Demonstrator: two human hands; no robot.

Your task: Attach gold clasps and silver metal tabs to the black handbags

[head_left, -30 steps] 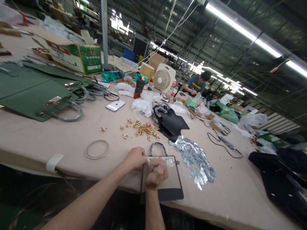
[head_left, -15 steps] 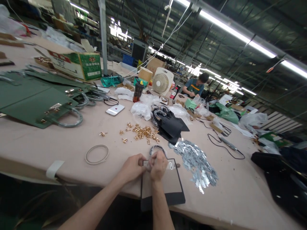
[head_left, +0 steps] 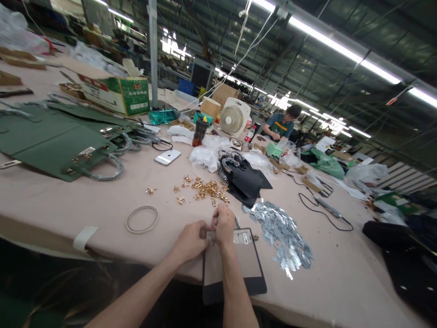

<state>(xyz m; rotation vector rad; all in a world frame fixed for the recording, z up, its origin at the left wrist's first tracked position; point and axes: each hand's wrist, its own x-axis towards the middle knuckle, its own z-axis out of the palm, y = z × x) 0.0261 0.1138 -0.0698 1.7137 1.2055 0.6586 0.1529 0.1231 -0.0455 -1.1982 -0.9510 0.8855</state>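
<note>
A dark bag panel with a tan backing [head_left: 246,264] lies at the table's front edge and overhangs it slightly. At its upper left corner, my left hand [head_left: 194,239] is closed, its fingertips pinching the panel's edge. My right hand [head_left: 224,224] is a fist just above the panel's top edge; what it grips is hidden. A short piece of the wrapped handle [head_left: 237,222] shows beside that fist. Metal hardware [head_left: 255,238] sits at the panel's upper right corner. Gold fittings [head_left: 208,189] lie beyond my hands, and flat silver metal plates [head_left: 283,234] are heaped to the right.
Black bag pieces [head_left: 244,180] are stacked behind the fittings. Green bag panels [head_left: 58,141] cover the left side. A tape ring [head_left: 142,219], a phone [head_left: 167,157], a fan [head_left: 234,117] and a corded tool [head_left: 327,207] are around. A co-worker [head_left: 280,125] sits across the table.
My right fist has risen slightly toward the panel's top edge, and the wrapped handle loop is now mostly hidden behind it. My left hand stays at the corner. The whole view has shifted slightly.
</note>
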